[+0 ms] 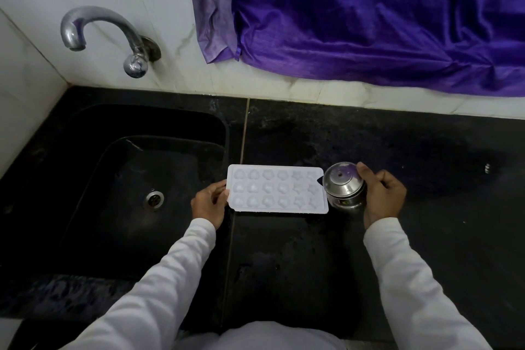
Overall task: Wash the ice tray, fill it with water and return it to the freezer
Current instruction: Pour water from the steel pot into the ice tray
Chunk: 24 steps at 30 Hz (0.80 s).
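A white ice tray [277, 189] with several small shaped moulds lies flat on the black counter [284, 258], just right of the sink. My left hand [209, 204] grips the tray's left edge. My right hand [382, 196] is wrapped around a small steel pot [342, 189], tilted so its mouth touches the tray's right end. Whether water is flowing from the pot cannot be made out.
A black sink [85, 179] with a steel drain [153, 199] lies to the left, and a curved metal tap [113, 37] is fixed to the white tiled wall above it. A purple curtain [369, 14] hangs at the back right.
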Each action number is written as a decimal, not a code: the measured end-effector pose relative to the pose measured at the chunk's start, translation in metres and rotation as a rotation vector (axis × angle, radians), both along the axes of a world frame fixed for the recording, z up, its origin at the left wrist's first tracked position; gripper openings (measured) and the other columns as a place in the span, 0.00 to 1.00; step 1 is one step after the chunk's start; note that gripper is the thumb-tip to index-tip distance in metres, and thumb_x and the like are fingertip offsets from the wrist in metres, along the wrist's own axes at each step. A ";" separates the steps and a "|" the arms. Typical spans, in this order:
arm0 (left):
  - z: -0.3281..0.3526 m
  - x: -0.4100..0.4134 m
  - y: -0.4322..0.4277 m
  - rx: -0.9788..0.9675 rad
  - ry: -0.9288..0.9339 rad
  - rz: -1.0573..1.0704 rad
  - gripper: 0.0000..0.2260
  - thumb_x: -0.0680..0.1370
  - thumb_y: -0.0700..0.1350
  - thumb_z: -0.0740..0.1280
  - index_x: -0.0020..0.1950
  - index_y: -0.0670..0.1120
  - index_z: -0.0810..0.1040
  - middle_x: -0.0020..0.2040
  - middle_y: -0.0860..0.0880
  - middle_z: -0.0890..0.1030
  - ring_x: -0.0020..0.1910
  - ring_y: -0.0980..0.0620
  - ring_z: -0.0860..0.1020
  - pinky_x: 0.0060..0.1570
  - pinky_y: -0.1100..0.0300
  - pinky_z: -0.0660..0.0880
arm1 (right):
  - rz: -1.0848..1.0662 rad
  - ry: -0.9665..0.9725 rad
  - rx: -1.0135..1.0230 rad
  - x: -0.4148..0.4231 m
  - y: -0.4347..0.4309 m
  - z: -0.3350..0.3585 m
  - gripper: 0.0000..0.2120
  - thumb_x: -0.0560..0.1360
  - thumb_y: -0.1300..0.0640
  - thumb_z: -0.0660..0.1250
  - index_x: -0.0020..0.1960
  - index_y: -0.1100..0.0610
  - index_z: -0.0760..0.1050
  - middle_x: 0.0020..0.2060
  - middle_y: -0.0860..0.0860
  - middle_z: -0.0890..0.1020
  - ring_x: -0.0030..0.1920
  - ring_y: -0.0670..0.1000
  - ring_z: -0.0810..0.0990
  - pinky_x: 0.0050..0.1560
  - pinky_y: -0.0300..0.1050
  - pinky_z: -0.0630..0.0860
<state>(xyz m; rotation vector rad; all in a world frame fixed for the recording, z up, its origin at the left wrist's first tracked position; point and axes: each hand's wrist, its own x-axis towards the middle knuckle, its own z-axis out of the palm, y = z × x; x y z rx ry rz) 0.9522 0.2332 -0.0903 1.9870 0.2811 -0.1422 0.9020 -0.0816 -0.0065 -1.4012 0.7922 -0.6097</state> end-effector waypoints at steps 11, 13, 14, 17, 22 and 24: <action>0.000 -0.001 0.000 -0.015 -0.013 0.011 0.12 0.78 0.37 0.68 0.59 0.46 0.83 0.48 0.53 0.85 0.48 0.58 0.82 0.56 0.68 0.76 | 0.046 0.082 -0.205 0.008 0.007 -0.007 0.22 0.70 0.57 0.77 0.28 0.56 0.66 0.26 0.52 0.70 0.30 0.48 0.68 0.37 0.43 0.74; 0.000 -0.001 0.000 -0.023 -0.011 0.015 0.12 0.78 0.37 0.68 0.59 0.46 0.82 0.48 0.52 0.85 0.48 0.59 0.82 0.53 0.72 0.75 | 0.050 0.087 -0.216 0.009 0.008 -0.008 0.21 0.70 0.57 0.77 0.28 0.57 0.66 0.26 0.51 0.69 0.29 0.48 0.67 0.36 0.43 0.73; -0.001 -0.001 -0.001 -0.033 -0.009 0.019 0.12 0.78 0.37 0.68 0.59 0.45 0.82 0.49 0.52 0.85 0.48 0.59 0.82 0.51 0.73 0.74 | 0.052 0.090 -0.224 0.009 0.008 -0.008 0.21 0.70 0.57 0.77 0.28 0.58 0.66 0.26 0.51 0.69 0.30 0.48 0.67 0.36 0.43 0.73; -0.002 -0.001 -0.001 -0.028 -0.012 0.014 0.12 0.78 0.38 0.68 0.60 0.46 0.83 0.49 0.52 0.85 0.49 0.58 0.82 0.56 0.66 0.75 | 0.055 0.096 -0.240 0.009 0.007 -0.009 0.22 0.70 0.57 0.77 0.28 0.58 0.66 0.26 0.52 0.69 0.30 0.49 0.67 0.37 0.43 0.72; -0.004 -0.001 0.000 -0.016 -0.014 0.014 0.12 0.78 0.38 0.69 0.59 0.47 0.83 0.48 0.54 0.85 0.49 0.58 0.82 0.57 0.66 0.74 | 0.072 0.089 -0.256 0.010 0.007 -0.010 0.22 0.70 0.56 0.77 0.30 0.63 0.66 0.27 0.54 0.69 0.31 0.51 0.67 0.37 0.45 0.72; -0.005 -0.001 0.000 -0.010 -0.017 0.009 0.12 0.78 0.38 0.69 0.60 0.47 0.83 0.47 0.55 0.85 0.50 0.58 0.82 0.59 0.63 0.75 | 0.076 0.082 -0.276 0.010 0.008 -0.009 0.23 0.70 0.57 0.77 0.31 0.66 0.66 0.27 0.55 0.69 0.31 0.51 0.67 0.36 0.44 0.72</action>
